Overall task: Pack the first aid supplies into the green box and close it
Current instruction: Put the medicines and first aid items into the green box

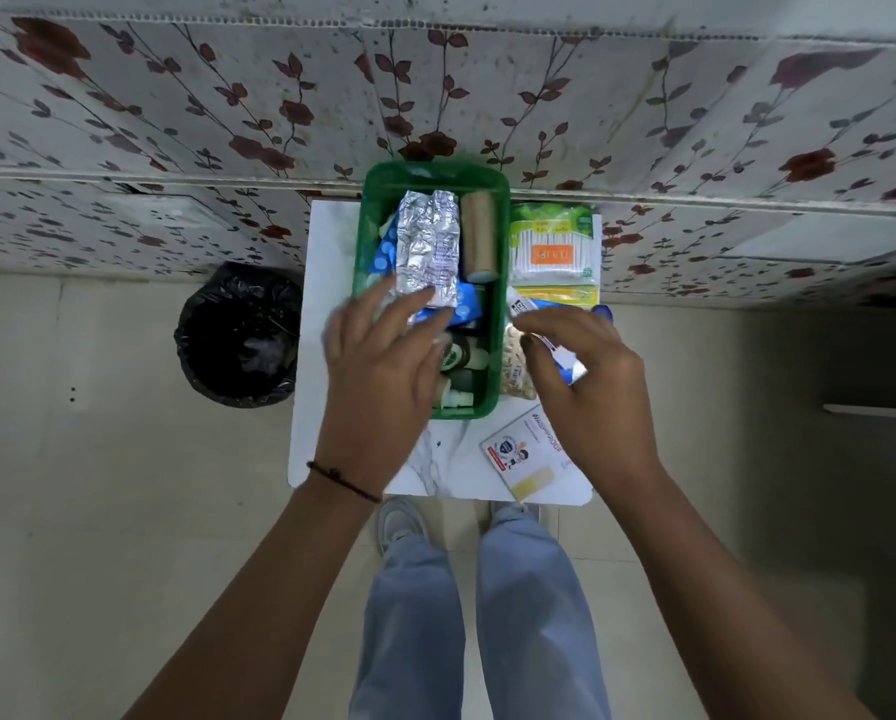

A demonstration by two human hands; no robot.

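The green box (503, 262) stands without a lid on a small white table (321, 283). Inside it lie a silver foil strip (430, 241), a brown bandage roll (479, 236), blue packets (466, 306) and small bottles (461, 356). My left hand (383, 371) hovers over the box's near left part with fingers spread, its fingertips at the foil strip's lower end. My right hand (586, 376), just right of the box, pinches a white and blue tube (549, 337). A pack of cotton buds (555, 246), a yellow packet (560, 296) and a plaster packet (529, 454) lie on the table.
A blister strip of pills (516, 371) lies against the box's right wall, under my right hand. A bin lined with a black bag (238, 335) stands on the floor left of the table. A floral papered wall runs behind. My legs stand at the table's near edge.
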